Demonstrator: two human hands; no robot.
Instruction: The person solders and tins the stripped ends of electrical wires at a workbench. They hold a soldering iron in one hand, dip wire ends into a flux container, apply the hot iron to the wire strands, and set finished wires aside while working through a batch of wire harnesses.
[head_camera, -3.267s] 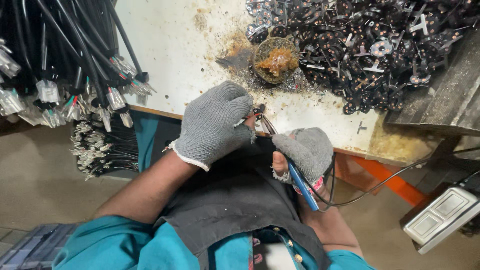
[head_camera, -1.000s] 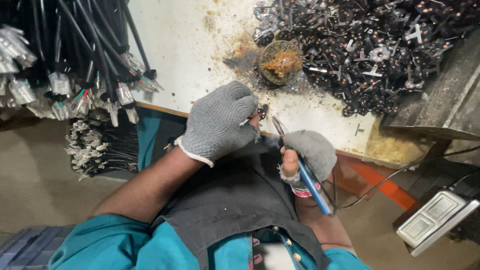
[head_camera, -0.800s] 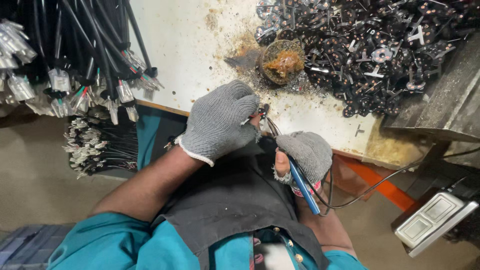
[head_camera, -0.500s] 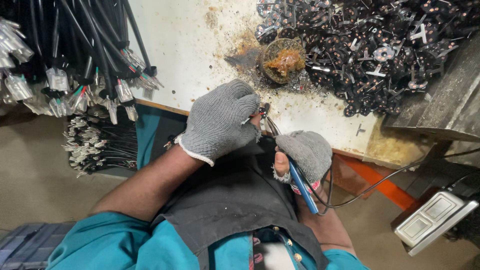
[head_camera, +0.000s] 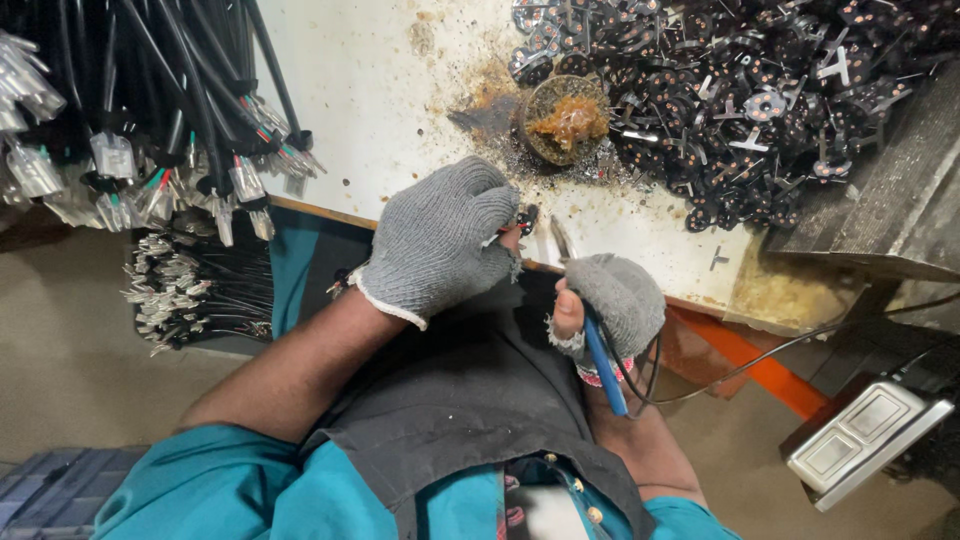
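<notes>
Gripping blue-handled soldering iron (head_camera: 603, 365), tip metallic, thin.

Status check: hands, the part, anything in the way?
Left hand pinching small black part. Right hand gripping soldering iron. Nothing between them.

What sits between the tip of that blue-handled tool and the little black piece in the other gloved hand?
Nothing visible. The soldering iron in the right hand points its tip at the small black part pinched by the left hand, with only open air between them.
</notes>
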